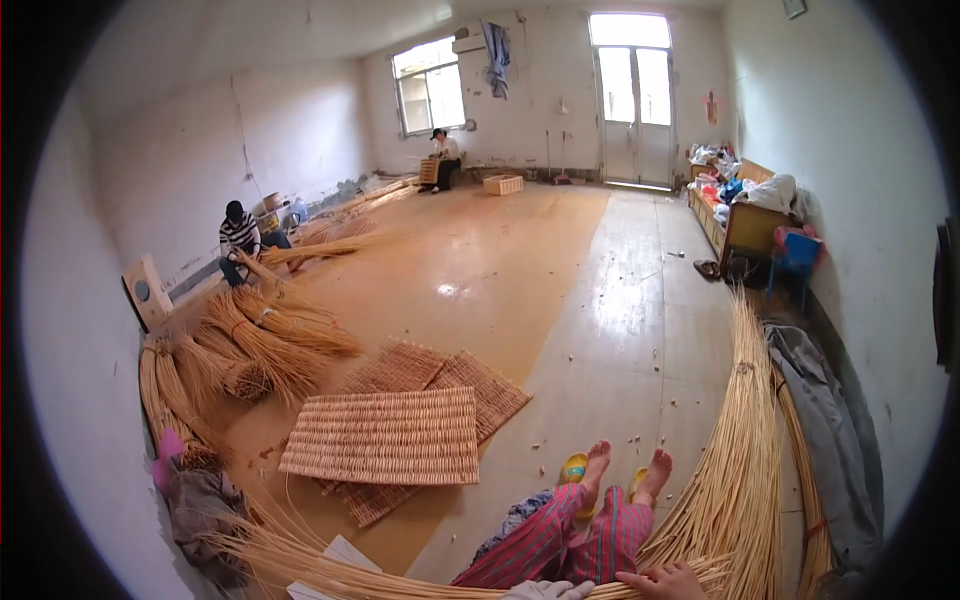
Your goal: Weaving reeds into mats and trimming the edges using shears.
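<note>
A bundle of long pale wicker rods (395, 583) lies across my lap along the lower edge. My left hand (548, 591), in a light grey glove, is on the rods with its fingers bent over them; the lower edge cuts part of it off. To its right, my bare right hand (665, 582) grips the same rods, its fingers curled and partly hidden. My legs, in pink striped trousers (610, 530), stretch forward, with bare feet at yellow slippers (574, 468).
Woven wicker panels (380, 435) overlap on the floor ahead. Tall rods (735, 450) fan out at right, beside grey cloth (825, 430). Tied bundles (265, 340) line the left. Two people (240, 235) sit farther off. A cluttered wooden bench (755, 225) stands along the right wall.
</note>
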Tool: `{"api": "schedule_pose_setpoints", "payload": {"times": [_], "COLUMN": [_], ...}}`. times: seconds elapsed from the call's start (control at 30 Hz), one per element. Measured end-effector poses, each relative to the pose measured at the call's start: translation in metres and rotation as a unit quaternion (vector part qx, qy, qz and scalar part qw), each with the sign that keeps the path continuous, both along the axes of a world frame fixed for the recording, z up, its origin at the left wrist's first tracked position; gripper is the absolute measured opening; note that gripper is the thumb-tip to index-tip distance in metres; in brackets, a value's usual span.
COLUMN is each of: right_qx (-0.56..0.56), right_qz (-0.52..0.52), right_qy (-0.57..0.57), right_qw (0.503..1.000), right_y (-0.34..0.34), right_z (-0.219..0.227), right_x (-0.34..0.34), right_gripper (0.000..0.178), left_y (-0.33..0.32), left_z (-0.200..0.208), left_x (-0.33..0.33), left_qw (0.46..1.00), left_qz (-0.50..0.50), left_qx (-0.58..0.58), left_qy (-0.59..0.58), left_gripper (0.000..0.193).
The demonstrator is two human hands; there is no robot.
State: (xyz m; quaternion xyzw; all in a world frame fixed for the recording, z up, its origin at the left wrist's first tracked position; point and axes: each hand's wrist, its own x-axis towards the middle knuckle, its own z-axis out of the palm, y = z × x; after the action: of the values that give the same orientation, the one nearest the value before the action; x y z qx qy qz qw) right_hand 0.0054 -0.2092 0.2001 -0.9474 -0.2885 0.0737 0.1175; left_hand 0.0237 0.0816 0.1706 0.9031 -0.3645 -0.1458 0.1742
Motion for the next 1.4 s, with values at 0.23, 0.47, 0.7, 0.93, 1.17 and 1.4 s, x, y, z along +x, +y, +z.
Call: {"api": "schedule_pose_setpoints", "payload": {"times": [0.23, 0.47, 0.7, 0.93, 1.17, 1.4], "right_qx": [0.0, 0.095, 0.086, 0.081, 0.028, 0.019], "right_qz": [-0.013, -0.01, -0.059, -0.095, -0.102, -0.092], "right_qy": [0.114, -0.055, -0.093, -0.044, -0.092, -0.138], "right_qw": [0.993, 0.994, 0.99, 0.991, 0.99, 0.986], "right_y": [-0.005, -0.014, -0.032, -0.036, -0.025, -0.017], "right_z": [-0.006, -0.025, -0.075, -0.074, -0.075, -0.058], "right_x": [0.02, -0.003, -0.021, -0.027, -0.029, -0.036], "right_gripper": [0.083, 0.081, 0.058, 0.082, 0.083, 0.082], "left_y": [0.006, -0.003, -0.011, -0.021, -0.018, -0.003], "left_z": [-0.005, 0.039, 0.029, -0.001, 0.005, 0.018], "left_x": [-0.02, 0.009, -0.005, -0.017, -0.011, 0.0], "left_qw": [0.975, 0.982, 0.997, 0.971, 0.978, 0.994], "left_qz": [-0.009, -0.011, -0.027, -0.012, 0.005, -0.035], "left_qx": [0.22, 0.187, 0.012, 0.051, 0.075, 0.074], "left_qy": [-0.016, 0.029, -0.07, -0.235, -0.196, -0.073], "left_gripper": [0.065, 0.058, 0.057, 0.059, 0.055, 0.052]}}
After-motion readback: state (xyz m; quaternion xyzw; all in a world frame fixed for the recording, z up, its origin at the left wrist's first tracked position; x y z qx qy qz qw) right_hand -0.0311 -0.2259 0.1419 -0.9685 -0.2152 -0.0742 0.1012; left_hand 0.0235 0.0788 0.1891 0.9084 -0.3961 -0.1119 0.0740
